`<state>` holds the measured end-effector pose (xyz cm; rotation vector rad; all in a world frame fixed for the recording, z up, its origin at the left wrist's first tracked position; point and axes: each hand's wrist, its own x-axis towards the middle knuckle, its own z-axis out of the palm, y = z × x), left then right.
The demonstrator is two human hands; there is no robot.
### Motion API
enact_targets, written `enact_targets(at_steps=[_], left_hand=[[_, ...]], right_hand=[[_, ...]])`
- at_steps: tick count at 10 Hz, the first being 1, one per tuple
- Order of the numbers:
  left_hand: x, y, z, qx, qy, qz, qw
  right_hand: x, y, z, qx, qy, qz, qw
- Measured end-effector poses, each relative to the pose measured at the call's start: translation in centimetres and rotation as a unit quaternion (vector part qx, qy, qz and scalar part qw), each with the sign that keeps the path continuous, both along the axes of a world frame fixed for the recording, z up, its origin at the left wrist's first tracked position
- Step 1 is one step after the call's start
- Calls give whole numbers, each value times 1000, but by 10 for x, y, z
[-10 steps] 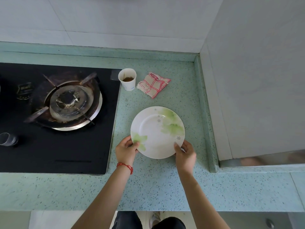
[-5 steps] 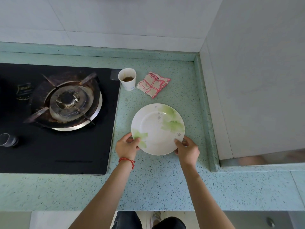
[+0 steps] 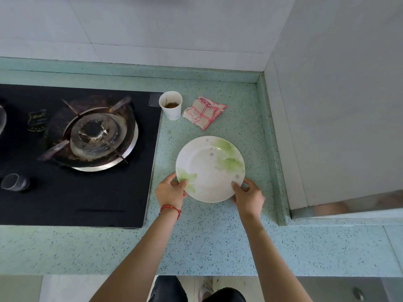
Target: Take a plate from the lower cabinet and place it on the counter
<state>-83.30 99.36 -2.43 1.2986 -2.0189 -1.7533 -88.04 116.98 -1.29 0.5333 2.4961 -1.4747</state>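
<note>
Hands first: we grip the plate [image 3: 210, 168] at its near rim with the left hand [image 3: 171, 191] and right hand [image 3: 248, 196], low over the counter [image 3: 207, 243] beside the stove [image 3: 65, 171], and judge only setting-down and release remain.

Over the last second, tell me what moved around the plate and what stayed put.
The plate slid a little away from the person, toward the paper cup and checked cloth. The left hand and right hand went with it, each pinching its near rim as before; nothing was let go. The cup, cloth and stove burner kept their places.
</note>
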Motion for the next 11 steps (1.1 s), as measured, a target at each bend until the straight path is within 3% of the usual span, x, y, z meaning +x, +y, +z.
enact_targets(at_steps=[3,5,8,11], left_hand=[[14,-2,5,-19,10,-35,999],[30,-8,14,-86,-4,-94,992],[57,-29,37,-260,4,-302,917],[76,-44,63,-355,-17,-407,841]], right_hand=[[7,0,5,46,-2,16,999],[21,-3,14,127,15,54,990],[65,-21,37,230,70,181,954],[103,-26,65,241,111,175,948]])
